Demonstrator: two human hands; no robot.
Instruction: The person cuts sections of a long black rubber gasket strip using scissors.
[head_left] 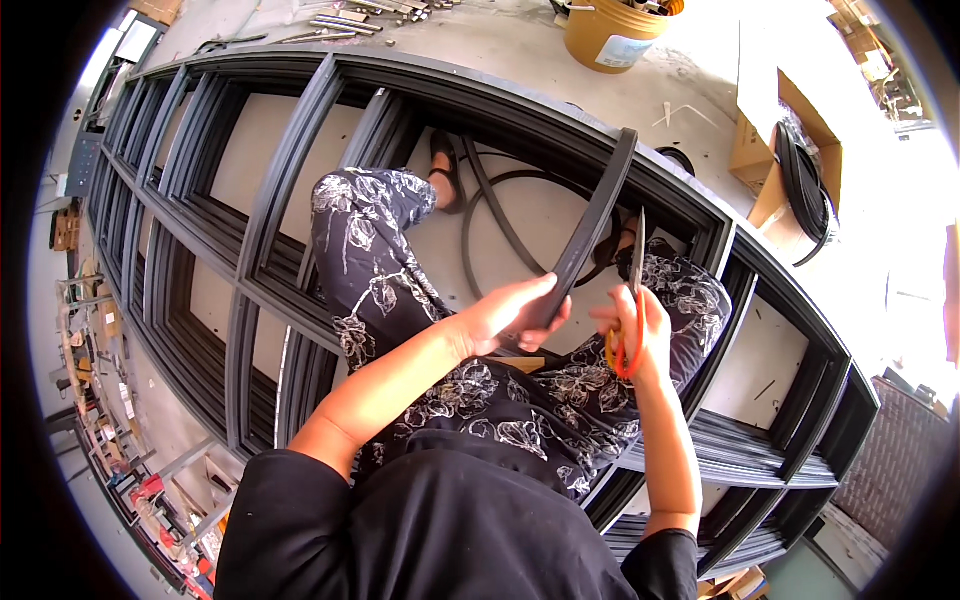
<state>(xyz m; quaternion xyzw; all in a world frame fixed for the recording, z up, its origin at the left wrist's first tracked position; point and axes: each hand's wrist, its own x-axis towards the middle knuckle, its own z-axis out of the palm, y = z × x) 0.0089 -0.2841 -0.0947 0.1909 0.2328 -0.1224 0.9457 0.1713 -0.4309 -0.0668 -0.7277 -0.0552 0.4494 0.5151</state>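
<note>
My left hand [515,312] is closed round the near part of a long dark grey bar [592,215]. The bar slants away to the right, and its far end lies over the edge of a stacked dark metal frame [480,80]. I cannot tell whether the bar is joined to that frame. In my right hand [645,325] is a pair of scissors [626,352] with orange handles, held upright, blades pointing away from me. The scissors are just right of the bar, apart from it. Black rubber strip [500,215] loops on the floor inside the frame opening, between my feet.
Dark frames with several crossbars [290,165] surround my legs on both sides. Beyond them stand a yellow bucket [600,35] and an open cardboard box [755,150] with a black coil [800,185] hanging from it. Metal offcuts [350,20] lie on the floor at far left.
</note>
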